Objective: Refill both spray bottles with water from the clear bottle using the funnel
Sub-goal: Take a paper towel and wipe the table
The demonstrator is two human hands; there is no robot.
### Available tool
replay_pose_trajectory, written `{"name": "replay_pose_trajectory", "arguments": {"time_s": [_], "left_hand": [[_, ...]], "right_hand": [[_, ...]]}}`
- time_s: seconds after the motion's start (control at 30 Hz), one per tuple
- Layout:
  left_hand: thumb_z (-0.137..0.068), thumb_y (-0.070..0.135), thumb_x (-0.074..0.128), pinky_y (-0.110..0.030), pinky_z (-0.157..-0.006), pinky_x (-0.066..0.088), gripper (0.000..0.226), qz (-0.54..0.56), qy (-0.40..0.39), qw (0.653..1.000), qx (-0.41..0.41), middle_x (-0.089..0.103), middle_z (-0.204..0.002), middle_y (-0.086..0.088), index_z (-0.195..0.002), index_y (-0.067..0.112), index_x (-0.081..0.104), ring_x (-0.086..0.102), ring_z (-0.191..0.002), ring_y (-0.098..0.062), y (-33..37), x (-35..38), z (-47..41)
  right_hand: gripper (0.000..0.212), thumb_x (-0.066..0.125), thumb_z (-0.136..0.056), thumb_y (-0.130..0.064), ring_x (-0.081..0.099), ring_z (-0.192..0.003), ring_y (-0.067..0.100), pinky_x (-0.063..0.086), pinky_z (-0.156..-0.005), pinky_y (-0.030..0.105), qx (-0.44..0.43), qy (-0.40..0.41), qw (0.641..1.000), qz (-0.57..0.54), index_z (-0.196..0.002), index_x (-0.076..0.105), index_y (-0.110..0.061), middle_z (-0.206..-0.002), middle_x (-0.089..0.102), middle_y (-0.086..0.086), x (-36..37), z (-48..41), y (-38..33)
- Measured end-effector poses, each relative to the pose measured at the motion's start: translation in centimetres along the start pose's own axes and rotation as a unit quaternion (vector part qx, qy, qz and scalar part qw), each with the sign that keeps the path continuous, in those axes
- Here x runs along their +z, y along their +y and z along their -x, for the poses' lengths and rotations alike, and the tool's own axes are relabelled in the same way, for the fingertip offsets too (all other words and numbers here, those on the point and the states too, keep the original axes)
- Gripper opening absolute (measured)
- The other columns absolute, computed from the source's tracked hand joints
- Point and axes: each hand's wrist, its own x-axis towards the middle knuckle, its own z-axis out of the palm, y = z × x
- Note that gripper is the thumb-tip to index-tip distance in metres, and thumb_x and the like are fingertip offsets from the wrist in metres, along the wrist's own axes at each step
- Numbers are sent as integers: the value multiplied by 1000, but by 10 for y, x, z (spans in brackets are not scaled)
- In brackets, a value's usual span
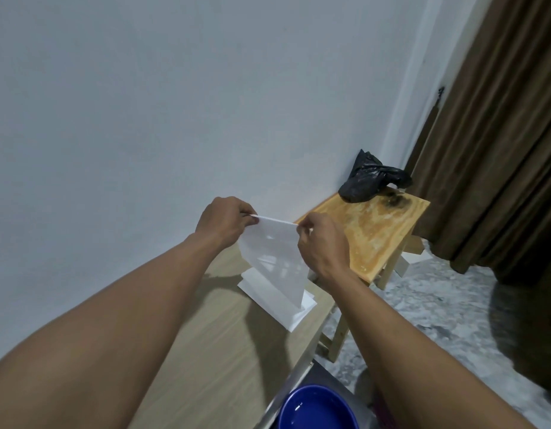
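I am pinching a white paper sheet [272, 258] by its top edge with left hand [226, 222] and right hand [322, 246], over the paper stack [275, 306] on the worktop [206, 351], perhaps for shaping a funnel; no bottles are showing.

You see a paper stack [275, 303] on the table [190, 366]; far right, a bag [365, 181] sits on a stool [385, 230] by the curtain [500, 150]; a bowl [317, 410] is near you.

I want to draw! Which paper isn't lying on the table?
The single white sheet, pinched along its top edge by the left hand and right hand; the other sheets lie stacked on the table.
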Motion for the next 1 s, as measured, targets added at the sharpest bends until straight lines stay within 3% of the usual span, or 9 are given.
{"name": "replay_pose_trajectory", "arguments": {"time_s": [0.1,0.17,0.27,0.37,0.53,0.67,0.83,1.0], "left_hand": [[-90,28,70,-27,-73,49,11,23,4,1000,-3,74,-95,8,-94,23,80,56,-62,2,-1,-5,3],[-90,27,70,-26,-72,48,10,38,5,999,-5,75,-96,7,-93,24,79,56,-62,1,1,-9,4],[-91,25,69,-29,-82,52,11,52,33,998,0,75,-101,8,-95,26,79,64,-82,-8,7,-13,6],[-93,23,67,-32,-92,52,14,53,54,997,1,75,-105,10,-97,26,80,64,-101,-10,14,-16,8],[-91,27,70,-29,-89,51,11,44,37,998,-6,75,-104,11,-94,28,80,65,-102,-10,14,-13,9],[-91,28,70,-29,-89,51,11,72,75,995,-6,76,-100,12,-93,29,80,64,-101,-11,19,-15,11],[-92,27,68,-31,-89,52,13,74,94,993,0,75,-101,10,-94,29,80,64,-101,-13,25,-31,13],[-91,22,67,-26,-70,50,13,117,58,991,-17,73,-89,9,-87,26,79,65,-87,-13,22,-55,28]], "right_hand": [[19,58,-94,-13,63,-86,21,53,-70,34,-4,20,1000,-1,-95,77,-14,-94,73,-1,-3,-1,-6],[17,58,-94,-12,62,-84,20,47,-66,31,0,30,999,-15,-96,75,-13,-92,73,-1,-6,0,-10],[15,56,-94,-8,59,-83,22,40,-62,29,-7,42,999,-24,-93,70,-13,-89,69,-1,-10,1,-16],[18,56,-91,-6,61,-91,26,48,-71,36,-33,27,999,13,-91,72,-14,-89,72,0,-11,2,-18],[18,54,-92,-3,58,-88,24,47,-72,36,-17,38,999,6,-90,68,-14,-87,66,-2,-22,4,-21],[17,52,-92,-3,57,-87,26,45,-67,35,-7,41,999,-12,-90,63,-16,-82,56,-7,-25,3,-23],[15,48,-94,-4,58,-81,26,48,-65,38,-23,39,999,-23,-95,61,-13,-85,64,0,-30,4,-33],[12,51,-100,-13,62,-81,24,53,-67,38,-21,20,998,-51,-100,62,-16,-92,69,0,-38,11,-48]]}}
